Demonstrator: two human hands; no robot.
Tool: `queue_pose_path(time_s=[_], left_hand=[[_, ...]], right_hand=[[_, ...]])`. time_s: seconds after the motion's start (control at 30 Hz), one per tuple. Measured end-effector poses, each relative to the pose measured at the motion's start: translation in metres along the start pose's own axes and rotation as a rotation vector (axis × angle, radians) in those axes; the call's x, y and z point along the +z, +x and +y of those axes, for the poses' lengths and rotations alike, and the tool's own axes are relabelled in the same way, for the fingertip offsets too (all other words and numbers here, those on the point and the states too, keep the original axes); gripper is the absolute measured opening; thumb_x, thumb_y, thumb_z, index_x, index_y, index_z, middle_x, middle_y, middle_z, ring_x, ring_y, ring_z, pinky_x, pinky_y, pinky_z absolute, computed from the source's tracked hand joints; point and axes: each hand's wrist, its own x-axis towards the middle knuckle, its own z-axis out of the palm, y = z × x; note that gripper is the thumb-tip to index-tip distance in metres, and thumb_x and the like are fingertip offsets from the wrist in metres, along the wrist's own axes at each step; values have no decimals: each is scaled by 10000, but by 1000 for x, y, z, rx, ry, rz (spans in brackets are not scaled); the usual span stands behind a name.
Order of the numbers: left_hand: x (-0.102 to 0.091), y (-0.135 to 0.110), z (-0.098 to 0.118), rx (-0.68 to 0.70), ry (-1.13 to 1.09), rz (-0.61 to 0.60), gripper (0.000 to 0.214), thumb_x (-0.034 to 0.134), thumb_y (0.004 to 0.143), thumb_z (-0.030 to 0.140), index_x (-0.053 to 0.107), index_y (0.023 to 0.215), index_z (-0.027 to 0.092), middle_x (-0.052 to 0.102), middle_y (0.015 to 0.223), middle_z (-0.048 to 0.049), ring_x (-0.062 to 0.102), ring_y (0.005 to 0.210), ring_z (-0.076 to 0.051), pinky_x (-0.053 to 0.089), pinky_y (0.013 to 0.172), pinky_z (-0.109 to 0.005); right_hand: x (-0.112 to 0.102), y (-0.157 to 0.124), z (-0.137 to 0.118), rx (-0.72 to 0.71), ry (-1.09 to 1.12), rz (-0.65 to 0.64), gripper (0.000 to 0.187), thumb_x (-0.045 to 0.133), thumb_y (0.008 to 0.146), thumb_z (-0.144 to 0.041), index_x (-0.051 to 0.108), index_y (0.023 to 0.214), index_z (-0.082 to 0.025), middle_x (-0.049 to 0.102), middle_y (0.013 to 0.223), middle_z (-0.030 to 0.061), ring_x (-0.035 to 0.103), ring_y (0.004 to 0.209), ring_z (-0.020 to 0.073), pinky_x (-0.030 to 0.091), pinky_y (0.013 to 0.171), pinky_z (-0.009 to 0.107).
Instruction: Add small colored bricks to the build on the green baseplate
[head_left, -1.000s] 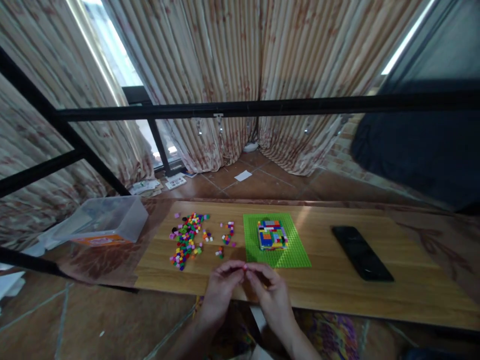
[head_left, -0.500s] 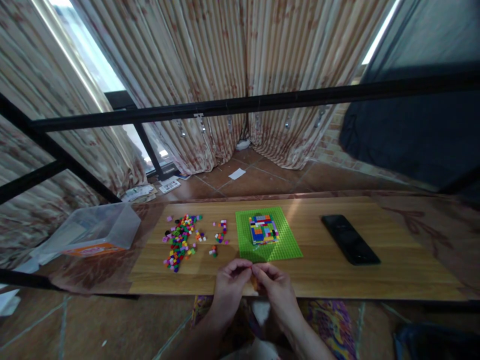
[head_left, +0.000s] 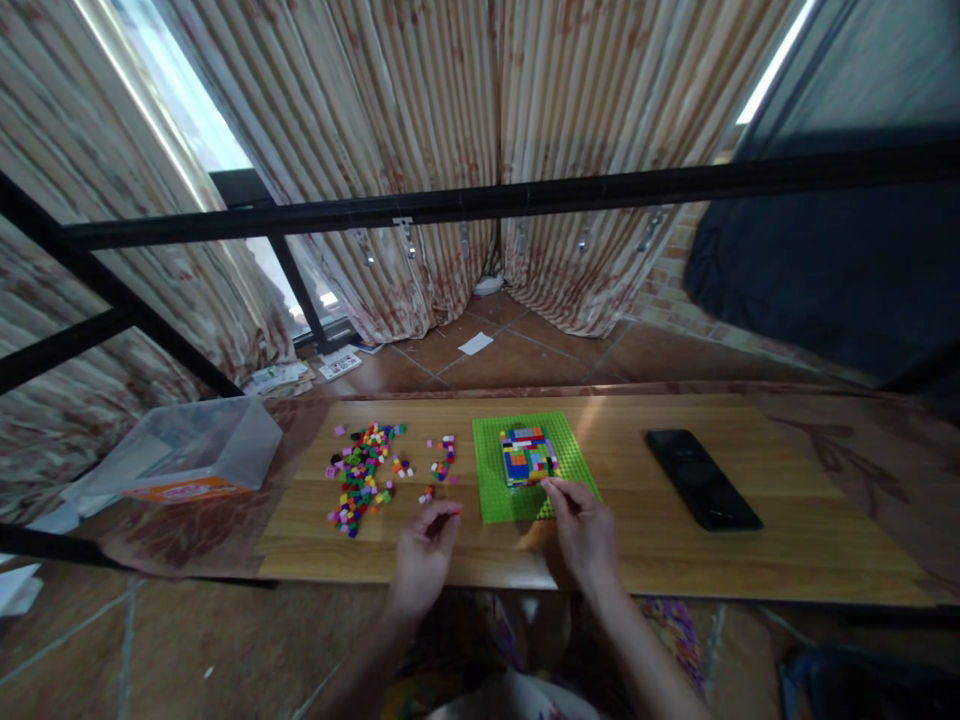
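My left hand (head_left: pixel 424 555) is closed in a pinch over the wood, left of the green baseplate (head_left: pixel 491 505). A tiny red brick (head_left: pixel 456 511) shows at its fingertips. Above the baseplate's front right part, my right hand (head_left: pixel 586 535) has thumb and forefinger pressed together at the near right corner of a low, multicoloured brick build (head_left: pixel 529 455). Whatever lies between those fingertips is too small to make out. Just beyond the left hand lie a few loose bricks (head_left: pixel 427 495), and a small group (head_left: pixel 444 458) sits farther back.
A heap of mixed small bricks (head_left: pixel 364 475) spreads over the left of the wooden table (head_left: pixel 622 570). Left of it stands a clear plastic box (head_left: pixel 225 450) with an orange label. A black phone (head_left: pixel 701 480) lies at the right. Beyond the table runs a black metal rail (head_left: pixel 450 208).
My hands were together at the table's front edge and have parted. The left moved left with the red brick; the right moved forward and right to the build's corner.
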Motion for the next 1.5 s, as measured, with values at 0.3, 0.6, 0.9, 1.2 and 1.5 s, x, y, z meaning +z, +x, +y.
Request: queue_pose_path(time_s=[0.3,0.6,0.9,1.2,1.5], left_hand=[[-34,9,-30,142,212,64,133,635,767,263,718,848,199,708,881,-49,658,867,-199,513,843,-324],[-34,7,-27,143,229,25,138,625,793,288,721,869,225,705,907,-48,645,886,-201,502,873,-326],[-33,6,-24,124,189,20,136,634,788,292,723,869,228,713,929,-47,649,933,-212,491,909,-336],[-34,5,-25,141,232,4,132,616,807,283,711,880,226,706,933,-45,648,924,-201,496,873,-315],[-33,4,-22,139,227,15,106,632,798,259,709,865,231,707,917,-32,649,904,-194,492,863,-301]], right_hand=[[15,7,1,-197,-390,35,417,466,899,-497,715,822,-172,666,763,65,578,650,158,404,623,271],[18,9,0,-155,-365,59,441,508,856,-558,712,785,-174,672,752,70,575,631,161,402,608,274],[17,9,-7,-149,-406,32,436,443,896,-499,707,777,-172,677,775,78,587,664,172,394,627,278],[14,17,-10,98,-245,-2,313,565,795,-434,752,770,-184,733,763,64,647,701,208,422,636,275],[14,23,-11,126,-271,-26,317,588,770,-442,762,743,-178,735,712,72,647,651,222,405,596,281]])
